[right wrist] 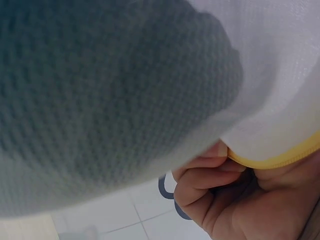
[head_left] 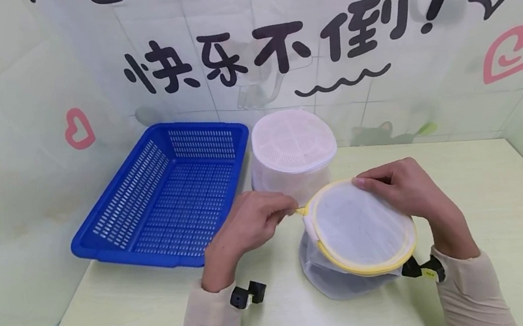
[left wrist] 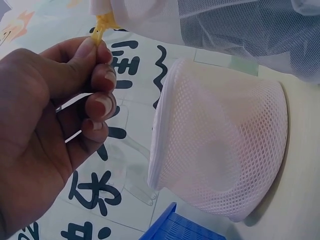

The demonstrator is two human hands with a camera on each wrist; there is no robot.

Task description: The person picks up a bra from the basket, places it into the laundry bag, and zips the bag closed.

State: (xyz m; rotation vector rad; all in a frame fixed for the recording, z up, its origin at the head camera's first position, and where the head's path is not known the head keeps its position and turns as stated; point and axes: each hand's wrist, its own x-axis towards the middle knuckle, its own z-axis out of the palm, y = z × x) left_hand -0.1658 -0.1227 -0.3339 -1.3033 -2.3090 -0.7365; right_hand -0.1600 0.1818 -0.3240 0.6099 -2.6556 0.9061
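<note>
A round white mesh laundry bag [head_left: 362, 227] with a yellow zipper round its lid stands tilted on the table, its grey-looking side sagging below. Thumb and fingertips of my left hand [head_left: 255, 220] pinch the yellow zipper pull [left wrist: 103, 24] at the lid's left edge. My right hand [head_left: 405, 189] grips the far right rim of the lid, thumb on top. The right wrist view shows its fingers [right wrist: 200, 187] curled under the yellow edge; the mesh side [right wrist: 115, 110] covers much of that view. Whether anything is inside the bag cannot be made out.
Behind the hands stands a second, white-pink mesh laundry bag [head_left: 294, 141], upright near the wall. A blue plastic basket [head_left: 179, 209] with slotted sides sits to the left. A printed wall sheet [head_left: 256, 90] closes off the back of the table [head_left: 508, 216].
</note>
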